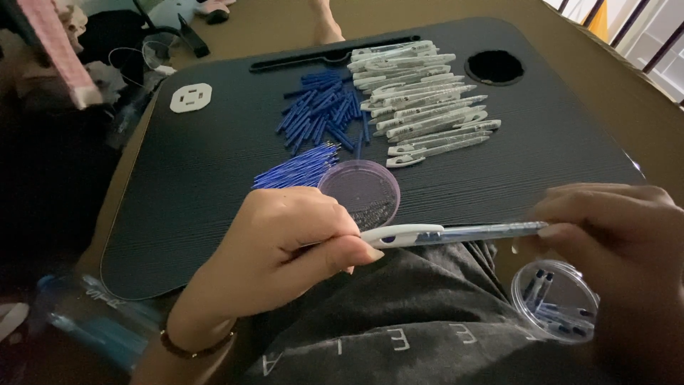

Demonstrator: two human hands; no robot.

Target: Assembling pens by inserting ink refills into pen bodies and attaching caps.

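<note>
Pen [456,232] held across the lap, long axis lying nearly level from left to right, white clip end toward the left hand [285,253] and clear barrel end toward the right hand [620,235]. Left thumb and fingers are pressed together on the white end; right fingertips pinch the far end of the barrel. The pen hangs just in front of the near edge of the black lap desk [185,178], above grey clothing.

On the desk, a white octagonal flat piece [191,98] sits near the left rear corner. Loose blue refills [322,110] lie in a heap at centre, a tighter bundle of blue refills [298,171] below it pointing toward the right rear. White pen casings [420,100] are stacked in rows to the right. A round purple-tinted lid [360,192] rests near the desk's front edge, just beside the left hand. A clear round dish [554,299] with small blue parts sits under the right hand.
</note>
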